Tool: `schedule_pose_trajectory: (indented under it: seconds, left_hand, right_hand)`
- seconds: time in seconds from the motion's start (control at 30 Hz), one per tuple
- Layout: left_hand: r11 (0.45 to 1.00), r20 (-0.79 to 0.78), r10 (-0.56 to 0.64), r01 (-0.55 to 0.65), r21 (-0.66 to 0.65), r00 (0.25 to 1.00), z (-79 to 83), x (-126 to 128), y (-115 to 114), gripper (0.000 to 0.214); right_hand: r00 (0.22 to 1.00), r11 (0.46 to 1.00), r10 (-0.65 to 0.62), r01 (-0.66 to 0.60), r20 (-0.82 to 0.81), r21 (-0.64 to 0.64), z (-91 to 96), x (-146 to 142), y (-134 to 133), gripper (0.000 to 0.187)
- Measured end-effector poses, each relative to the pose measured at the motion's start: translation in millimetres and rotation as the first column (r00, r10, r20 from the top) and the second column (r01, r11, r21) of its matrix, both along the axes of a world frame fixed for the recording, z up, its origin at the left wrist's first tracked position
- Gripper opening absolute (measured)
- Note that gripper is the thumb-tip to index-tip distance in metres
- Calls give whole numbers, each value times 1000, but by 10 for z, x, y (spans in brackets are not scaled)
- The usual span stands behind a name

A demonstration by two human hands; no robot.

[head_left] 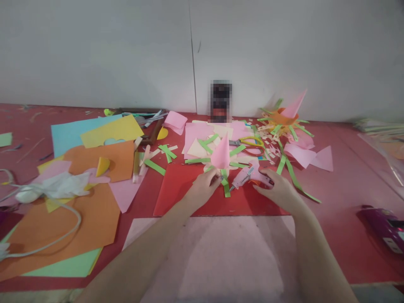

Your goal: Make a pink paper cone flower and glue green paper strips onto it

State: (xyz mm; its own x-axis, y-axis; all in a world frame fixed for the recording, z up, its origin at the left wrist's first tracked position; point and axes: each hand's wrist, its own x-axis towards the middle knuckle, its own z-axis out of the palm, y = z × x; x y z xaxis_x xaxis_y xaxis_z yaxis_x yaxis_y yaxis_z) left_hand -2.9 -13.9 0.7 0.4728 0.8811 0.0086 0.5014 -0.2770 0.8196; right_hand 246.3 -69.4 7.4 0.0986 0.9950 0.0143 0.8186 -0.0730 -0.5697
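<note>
My right hand is closed around the handle of a pink hot glue gun, whose nozzle points down to the left. The nozzle tip is close to a green paper strip hanging over a red board. Pinched fingers of my left hand are at the upper part of this strip; its fingertips are partly hidden. Just behind stands a pink paper cone, point up, with more green strips spreading out from its base.
Yellow-handled scissors lie behind the glue gun. A similar cone piece with an orange ring stands at the back right. Coloured paper sheets and a white cable cover the left. A purple device sits at the right edge.
</note>
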Motion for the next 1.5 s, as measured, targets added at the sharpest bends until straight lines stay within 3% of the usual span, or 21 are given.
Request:
schedule_pose_trajectory:
  seconds: [0.6, 1.5]
  left_hand:
    - [1000, 5, -4, 4, -5, 1000, 10, 9, 3, 12]
    - [1000, 17, -10, 10, 7, 1000, 16, 5, 0, 10]
  right_hand:
    - [999, 999, 37, -37, 2, -7, 6, -30, 11, 34]
    - [999, 998, 19, -17, -31, 60, -20, -8, 12, 34]
